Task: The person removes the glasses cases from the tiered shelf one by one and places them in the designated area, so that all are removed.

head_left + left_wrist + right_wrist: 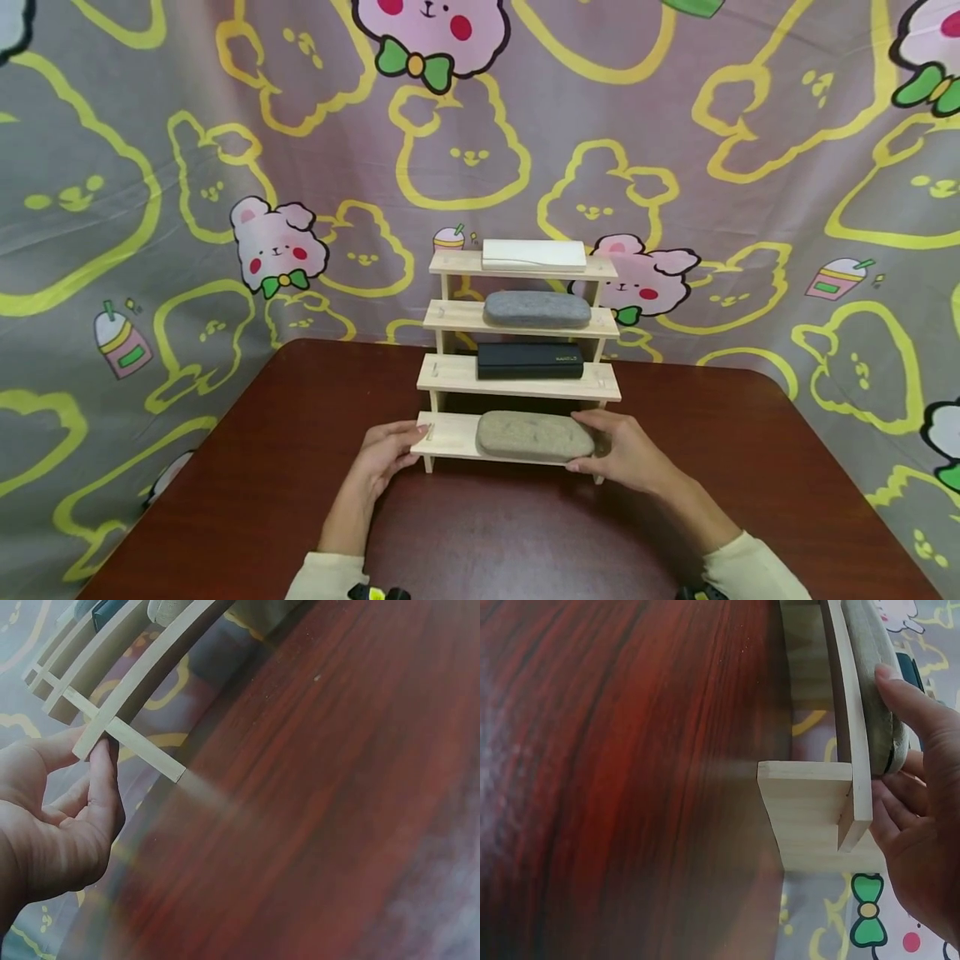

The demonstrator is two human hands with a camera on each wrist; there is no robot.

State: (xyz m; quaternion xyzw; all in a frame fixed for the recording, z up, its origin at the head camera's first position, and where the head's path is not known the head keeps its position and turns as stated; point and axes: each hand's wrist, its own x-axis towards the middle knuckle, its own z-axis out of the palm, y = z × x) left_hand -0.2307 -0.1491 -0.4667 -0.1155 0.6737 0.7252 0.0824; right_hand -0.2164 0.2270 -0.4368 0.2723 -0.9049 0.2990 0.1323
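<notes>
A four-tier wooden display rack (450, 437) stands on the table, with one case on each step. On the lowest step lies a beige-grey glasses case (534, 437). My right hand (633, 452) holds that case's right end, thumb on the near side and fingers behind; the right wrist view shows the case (871, 690) against the board. My left hand (387, 452) pinches the left end of the lowest board. In the left wrist view, the left hand's fingers (103, 787) reach under the board's end.
Above sit a black case (529, 361), a grey felt-like case (537, 309) and a white case (533, 254) on the top step. Brown table (300, 483) surrounds the rack. A cartoon-printed cloth (472, 125) hangs close behind and along the sides.
</notes>
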